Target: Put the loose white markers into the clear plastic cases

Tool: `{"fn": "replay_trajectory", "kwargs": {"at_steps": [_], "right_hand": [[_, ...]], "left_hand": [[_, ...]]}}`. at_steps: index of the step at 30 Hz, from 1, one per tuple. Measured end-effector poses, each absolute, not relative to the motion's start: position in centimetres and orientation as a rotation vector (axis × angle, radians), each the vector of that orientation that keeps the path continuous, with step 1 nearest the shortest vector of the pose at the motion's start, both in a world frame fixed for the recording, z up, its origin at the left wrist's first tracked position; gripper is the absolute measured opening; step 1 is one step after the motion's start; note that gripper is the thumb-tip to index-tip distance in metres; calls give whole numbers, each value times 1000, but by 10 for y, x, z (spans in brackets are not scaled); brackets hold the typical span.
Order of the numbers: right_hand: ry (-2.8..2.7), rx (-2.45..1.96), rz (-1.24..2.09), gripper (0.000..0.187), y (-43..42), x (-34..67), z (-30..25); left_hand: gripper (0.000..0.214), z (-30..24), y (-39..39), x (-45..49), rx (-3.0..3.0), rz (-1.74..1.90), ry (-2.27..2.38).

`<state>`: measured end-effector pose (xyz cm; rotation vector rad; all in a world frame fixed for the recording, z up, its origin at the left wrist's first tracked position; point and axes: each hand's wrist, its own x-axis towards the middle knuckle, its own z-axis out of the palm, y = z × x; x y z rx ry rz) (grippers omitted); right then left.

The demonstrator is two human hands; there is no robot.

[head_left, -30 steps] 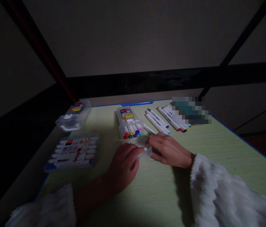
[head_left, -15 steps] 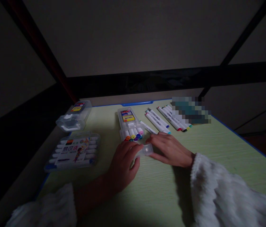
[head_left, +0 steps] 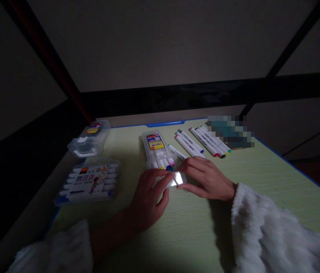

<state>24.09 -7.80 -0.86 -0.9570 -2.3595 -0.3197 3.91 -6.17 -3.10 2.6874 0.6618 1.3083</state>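
Note:
A clear plastic marker case point(head_left: 152, 151) with a yellow, red and blue label lies in the middle of the table. Its near end is open, and the coloured ends of several markers point(head_left: 162, 166) show there. My left hand point(head_left: 150, 197) has its fingers curled on the left part of the case's hinged end flap point(head_left: 179, 179). On the right part of that flap, my right hand point(head_left: 208, 178) pinches the edge between thumb and fingers. My fingers partly cover the flap and the marker ends.
Loose white markers point(head_left: 189, 143) lie right of the case, and another group point(head_left: 209, 142) lies beyond them beside a blurred-out flat object point(head_left: 230, 131). At the left are a filled marker box point(head_left: 88, 184) and a second clear case point(head_left: 91, 138). The table point(head_left: 262, 178) has a blue edge.
The end flap has tilted up a little towards the marker ends, and light now glints off it. Both hands have moved slightly with it, and the case has shifted slightly right.

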Motion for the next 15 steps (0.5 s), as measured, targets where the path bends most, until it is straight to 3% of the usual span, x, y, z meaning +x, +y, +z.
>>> {"fn": "replay_trajectory", "kwargs": {"at_steps": [15], "right_hand": [[-2358,-902,-267,32,-78,243,-8]], "left_hand": [[43,-28,-60,38,2699,1311,542]]}}
